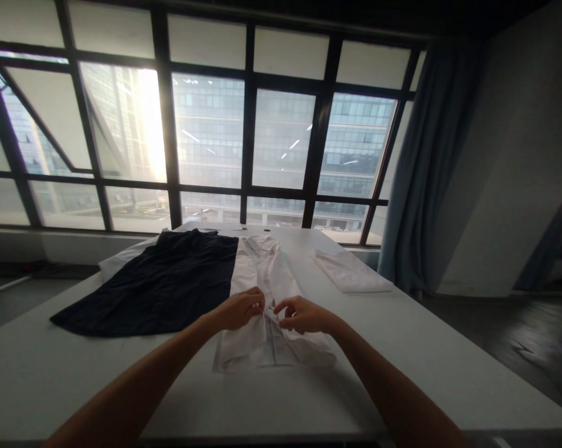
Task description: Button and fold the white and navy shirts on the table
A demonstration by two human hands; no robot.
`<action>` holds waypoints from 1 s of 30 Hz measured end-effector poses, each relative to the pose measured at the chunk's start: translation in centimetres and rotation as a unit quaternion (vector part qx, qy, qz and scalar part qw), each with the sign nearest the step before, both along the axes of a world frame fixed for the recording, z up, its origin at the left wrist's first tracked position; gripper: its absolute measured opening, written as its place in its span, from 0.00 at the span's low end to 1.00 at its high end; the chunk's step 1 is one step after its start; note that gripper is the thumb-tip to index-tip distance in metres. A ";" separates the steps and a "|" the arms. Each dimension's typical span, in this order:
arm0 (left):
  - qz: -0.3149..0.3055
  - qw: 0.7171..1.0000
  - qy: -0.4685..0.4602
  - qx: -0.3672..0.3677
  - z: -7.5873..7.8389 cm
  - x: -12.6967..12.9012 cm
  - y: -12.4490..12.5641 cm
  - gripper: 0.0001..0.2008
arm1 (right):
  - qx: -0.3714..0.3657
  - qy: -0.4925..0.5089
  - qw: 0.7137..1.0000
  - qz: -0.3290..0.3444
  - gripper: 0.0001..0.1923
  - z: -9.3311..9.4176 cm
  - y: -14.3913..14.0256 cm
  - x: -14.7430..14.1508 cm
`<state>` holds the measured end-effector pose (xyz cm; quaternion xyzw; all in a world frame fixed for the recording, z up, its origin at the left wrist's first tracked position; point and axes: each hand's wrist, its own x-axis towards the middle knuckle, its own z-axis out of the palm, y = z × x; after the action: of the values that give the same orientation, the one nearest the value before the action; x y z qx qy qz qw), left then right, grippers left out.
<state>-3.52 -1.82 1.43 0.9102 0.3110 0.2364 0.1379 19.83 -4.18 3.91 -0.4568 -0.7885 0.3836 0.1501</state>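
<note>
A white shirt lies lengthwise on the table before me, its collar end pointing away and its front running down the middle. My left hand is closed in a pinch on the fabric at the left side of the front opening. Just across from it, my right hand has its fingers bent and somewhat apart, with the fingertips at the opening's right edge. I cannot make out any button between the hands. Left of the shirt is spread a dark navy garment, touching it along one side.
The white table reaches toward large black-framed windows. A folded white cloth lies at the right, and more white fabric shows beneath the navy garment. A blue curtain hangs beyond the table's right side.
</note>
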 end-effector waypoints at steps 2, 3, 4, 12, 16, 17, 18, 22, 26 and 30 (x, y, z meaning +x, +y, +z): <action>-0.030 0.999 -0.032 -0.013 0.1 0.4 -0.2 0.11 | -0.036 0.024 0.999 0.014 0.18 -0.4 0.3 -0.1; -0.053 0.998 -0.032 -0.018 0.0 0.8 -0.5 0.11 | -0.037 0.025 0.999 0.018 0.17 -0.6 0.5 0.0; -0.078 0.997 -0.022 -0.019 -0.2 1.1 -0.8 0.11 | -0.023 0.018 0.999 0.019 0.16 -0.8 0.7 0.1; -0.021 1.000 0.012 0.012 -1.9 0.7 -0.3 0.21 | 0.233 -0.062 0.970 0.030 0.30 -1.8 2.9 3.9; 0.025 0.987 0.158 -0.026 -2.9 -1.0 0.4 0.32 | 0.170 -0.174 0.969 0.037 0.47 -3.5 3.6 4.1; 0.025 0.982 0.185 -0.039 -2.9 -1.2 0.4 0.33 | 0.158 -0.193 0.968 0.039 0.47 -3.9 3.6 3.9; 0.024 0.978 0.203 -0.050 -2.9 -1.4 0.2 0.35 | 0.153 -0.204 0.966 0.042 0.47 -4.3 3.5 3.6; 0.002 0.969 0.239 -0.065 -2.1 -1.4 -0.6 0.42 | 0.172 -0.216 0.960 0.054 0.47 -4.1 2.8 2.4; -0.016 0.969 0.238 -0.059 -1.3 -1.1 -1.7 0.40 | 0.266 -0.221 0.938 -0.020 0.31 -2.9 1.4 0.7; -0.028 0.983 0.179 -0.008 -0.9 -0.7 -3.1 0.40 | 0.247 -0.264 0.927 -0.099 0.20 -2.5 0.0 -1.2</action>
<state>-4.20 -4.91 0.52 0.9450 0.3068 0.0635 0.0936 18.60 -4.13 1.41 -0.5659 -0.8200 0.0259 0.0819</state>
